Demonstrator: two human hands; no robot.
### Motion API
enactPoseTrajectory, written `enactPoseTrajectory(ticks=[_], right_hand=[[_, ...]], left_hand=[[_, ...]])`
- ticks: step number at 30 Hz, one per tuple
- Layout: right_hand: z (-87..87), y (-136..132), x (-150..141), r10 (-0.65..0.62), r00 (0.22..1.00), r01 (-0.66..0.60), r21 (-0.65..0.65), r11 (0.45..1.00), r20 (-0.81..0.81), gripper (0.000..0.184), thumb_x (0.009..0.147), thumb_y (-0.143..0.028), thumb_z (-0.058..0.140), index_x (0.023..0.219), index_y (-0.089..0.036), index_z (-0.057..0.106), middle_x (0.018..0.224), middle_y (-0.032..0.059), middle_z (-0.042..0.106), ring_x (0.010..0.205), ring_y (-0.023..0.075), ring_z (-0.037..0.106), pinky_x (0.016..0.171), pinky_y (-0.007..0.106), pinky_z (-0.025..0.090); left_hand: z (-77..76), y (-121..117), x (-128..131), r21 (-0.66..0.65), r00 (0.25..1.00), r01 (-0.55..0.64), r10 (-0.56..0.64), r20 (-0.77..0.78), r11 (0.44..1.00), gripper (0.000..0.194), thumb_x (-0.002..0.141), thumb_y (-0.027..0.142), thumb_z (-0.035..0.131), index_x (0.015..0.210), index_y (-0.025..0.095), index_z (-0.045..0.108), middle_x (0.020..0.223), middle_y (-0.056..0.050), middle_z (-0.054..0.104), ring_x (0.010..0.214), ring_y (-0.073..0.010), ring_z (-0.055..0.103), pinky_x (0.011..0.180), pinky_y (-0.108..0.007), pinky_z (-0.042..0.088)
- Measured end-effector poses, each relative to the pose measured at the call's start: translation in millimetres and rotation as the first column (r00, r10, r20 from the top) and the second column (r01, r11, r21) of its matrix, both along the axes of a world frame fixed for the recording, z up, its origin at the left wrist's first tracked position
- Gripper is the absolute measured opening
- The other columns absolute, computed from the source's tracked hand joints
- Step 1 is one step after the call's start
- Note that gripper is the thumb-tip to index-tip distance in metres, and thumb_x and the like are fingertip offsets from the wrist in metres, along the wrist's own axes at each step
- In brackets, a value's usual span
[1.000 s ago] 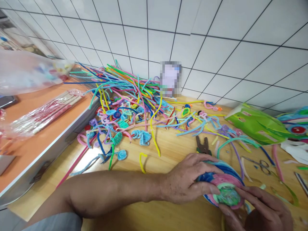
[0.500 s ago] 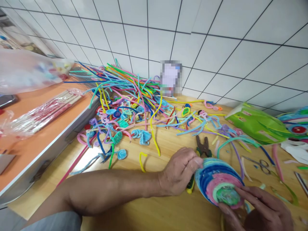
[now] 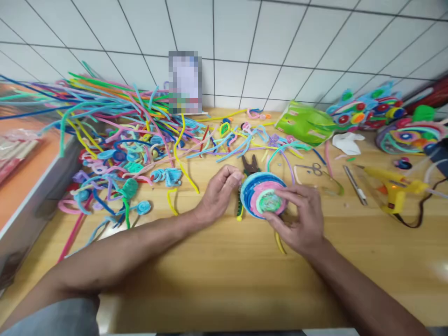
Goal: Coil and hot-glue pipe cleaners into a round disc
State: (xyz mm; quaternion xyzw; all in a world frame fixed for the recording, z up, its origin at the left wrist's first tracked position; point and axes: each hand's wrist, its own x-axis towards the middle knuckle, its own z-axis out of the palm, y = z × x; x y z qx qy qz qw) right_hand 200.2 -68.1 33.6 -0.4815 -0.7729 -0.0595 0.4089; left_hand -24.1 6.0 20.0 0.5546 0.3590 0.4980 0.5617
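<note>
My right hand (image 3: 304, 217) holds a round, domed pipe-cleaner coil (image 3: 259, 178) by its lower right side, thumb and fingers around the centre. The coil has rings of light blue, dark blue, pink and pale green, with a shiny green middle. Just left of its edge is my left hand (image 3: 219, 192), fingers curled and thumb pressed to the forefinger; whether anything is pinched there is hidden. Pliers (image 3: 250, 164) with green and yellow handles lie partly behind the coil. A yellow pipe cleaner (image 3: 279, 242) shows below the coil.
Loose pipe cleaners (image 3: 112, 100) and twisted pieces heap at the left. A pixelated upright panel (image 3: 185, 81) leans on the tiled wall. Rightward lie a green packet (image 3: 304, 123), scissors (image 3: 310, 169), a craft knife (image 3: 355, 185), a yellow glue gun (image 3: 394, 184) and finished pipe-cleaner pieces (image 3: 408, 135).
My left hand has come off the coil and closed at its left. The view has swung right, bringing the glue gun into sight. My right hand keeps its hold.
</note>
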Motion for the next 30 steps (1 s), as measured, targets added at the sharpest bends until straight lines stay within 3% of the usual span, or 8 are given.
enactPoseTrajectory(ticks=[7, 11, 16, 23, 30], right_hand=[[-2.0, 6, -3, 0.05, 0.999, -0.048, 0.083, 0.995, -0.014, 0.048, 0.095, -0.037, 0.082, 0.139, -0.028, 0.064, 0.121, 0.0113, 0.071, 0.107, 0.0312, 0.069, 0.092, 0.05, 0.058], [-5.6, 8, -4, 0.067, 0.996, -0.062, 0.082, 0.995, -0.053, 0.05, 0.094, -0.035, 0.083, 0.14, -0.027, 0.066, 0.123, 0.0122, 0.072, 0.11, 0.0321, 0.068, 0.095, 0.051, 0.058], [-7.7, 8, -4, 0.062, 0.997, -0.059, 0.063, 0.996, -0.047, 0.047, 0.094, -0.037, 0.082, 0.137, -0.026, 0.067, 0.123, 0.0132, 0.073, 0.11, 0.0332, 0.07, 0.095, 0.053, 0.059], [-5.1, 10, -5, 0.069, 0.997, -0.066, 0.077, 0.995, -0.038, 0.044, 0.097, -0.04, 0.08, 0.135, -0.025, 0.065, 0.122, 0.0131, 0.073, 0.108, 0.0323, 0.07, 0.092, 0.052, 0.058], [-5.1, 10, -5, 0.083, 0.995, -0.079, 0.081, 0.994, -0.055, 0.046, 0.096, -0.037, 0.081, 0.138, -0.026, 0.066, 0.123, 0.0123, 0.072, 0.11, 0.0321, 0.069, 0.094, 0.052, 0.058]], left_hand=[[7.3, 5, -2, 0.04, 0.999, -0.004, 0.003, 0.032, 0.999, 0.058, 0.098, 0.076, 0.07, 0.082, 0.021, 0.063, 0.078, 0.001, 0.056, 0.076, -0.0157, 0.05, 0.077, -0.031, 0.047], [12.9, 5, -6, 0.08, 0.998, -0.037, 0.041, -0.044, 0.996, 0.063, 0.099, 0.08, 0.065, 0.075, 0.022, 0.058, 0.073, 0.001, 0.05, 0.073, -0.0161, 0.046, 0.073, -0.031, 0.044], [16.2, 2, -7, 0.135, 0.996, -0.055, 0.064, -0.064, 0.989, 0.058, 0.101, 0.075, 0.066, 0.081, 0.022, 0.059, 0.074, 0.002, 0.048, 0.071, -0.0148, 0.044, 0.072, -0.03, 0.044], [16.6, -1, -8, 0.185, 0.997, 0.013, 0.0, -0.071, 0.983, 0.048, 0.104, 0.068, 0.068, 0.089, 0.022, 0.062, 0.08, 0.001, 0.054, 0.077, -0.0162, 0.049, 0.077, -0.031, 0.047], [21.5, -5, -9, 0.158, 0.997, 0.036, -0.024, -0.079, 0.987, 0.051, 0.102, 0.07, 0.068, 0.086, 0.023, 0.059, 0.079, 0.0, 0.054, 0.077, -0.0171, 0.05, 0.077, -0.032, 0.047]])
